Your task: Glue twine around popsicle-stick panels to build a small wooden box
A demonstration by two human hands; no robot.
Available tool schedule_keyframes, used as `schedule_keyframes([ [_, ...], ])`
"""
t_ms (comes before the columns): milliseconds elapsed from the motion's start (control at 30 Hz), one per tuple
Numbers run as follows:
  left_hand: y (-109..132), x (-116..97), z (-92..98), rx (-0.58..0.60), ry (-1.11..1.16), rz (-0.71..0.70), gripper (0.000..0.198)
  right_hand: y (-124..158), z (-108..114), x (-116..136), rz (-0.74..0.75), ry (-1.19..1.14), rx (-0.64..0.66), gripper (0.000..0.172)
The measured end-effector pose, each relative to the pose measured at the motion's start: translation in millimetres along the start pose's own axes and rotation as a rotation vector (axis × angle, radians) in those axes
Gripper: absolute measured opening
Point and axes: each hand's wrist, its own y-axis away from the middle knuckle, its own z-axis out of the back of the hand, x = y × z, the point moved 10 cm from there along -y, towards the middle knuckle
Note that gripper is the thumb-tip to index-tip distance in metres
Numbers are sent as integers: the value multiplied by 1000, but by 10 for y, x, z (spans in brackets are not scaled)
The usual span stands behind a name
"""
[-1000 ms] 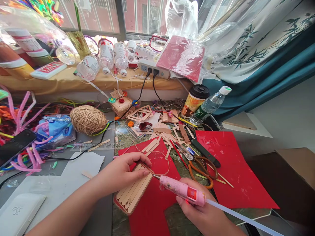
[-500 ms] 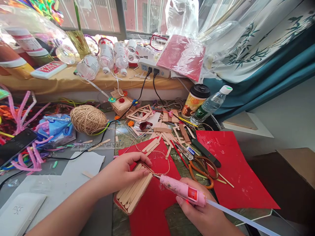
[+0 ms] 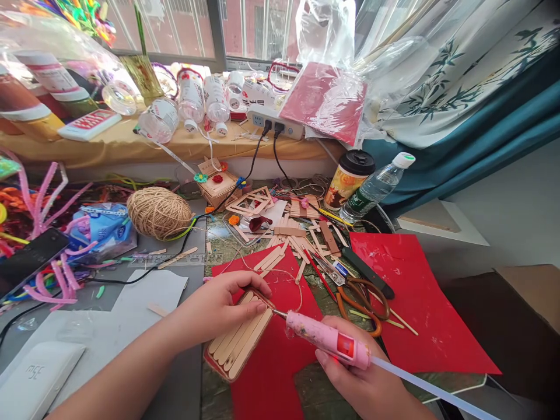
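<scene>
My left hand (image 3: 238, 306) was clamped on the brown-edged, flat panel of pale wooden craft sticks (image 3: 240, 337), near centre above the red sheet (image 3: 266, 391). My right hand (image 3: 361, 367) gripped the pink plastic glue gun (image 3: 321, 333), metal nozzle (image 3: 280, 314) at the panel's far right corner; contact unclear.

Daylit window (image 3: 184, 29) behind cloth-covered sill (image 3: 258, 150); teal-and-white curtain (image 3: 464, 99) at right, pale wall (image 3: 520, 204) below.

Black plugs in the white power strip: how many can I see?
2. The left plug is near the middle of the power strip; the right plug is beside it. The red package may cover part of the strip, so others could be hidden.
</scene>
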Motion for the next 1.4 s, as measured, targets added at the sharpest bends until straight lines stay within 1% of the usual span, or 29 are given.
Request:
schedule_keyframes([
  [167,1,-6,-1,2,-2,-8,14,7,-16,18,13,-11,1,16],
  [500,3,-16,1,-2,-11,-13,17,-10,-26,-22,47,40,-8,13],
  [667,-6,8,1,-6,-16,-14,17,-2,-20,-32,28,27,-21,15],
  [867,-1,-13,1,1,-14,-15,17,-1,-25,-42,9,23,-18,17],
  [1067,-4,-7,11,-5,-19,-17,18,0,-5,-21,35,40,-52,18],
  [1167,-5,-2,15,-7,-20,-16,17,2,-17,-29,35,44,-42,18],
  [1400,-7,-18,10,-5,-9,-11,14,9,-27,-19,26,49,-19,13],
])
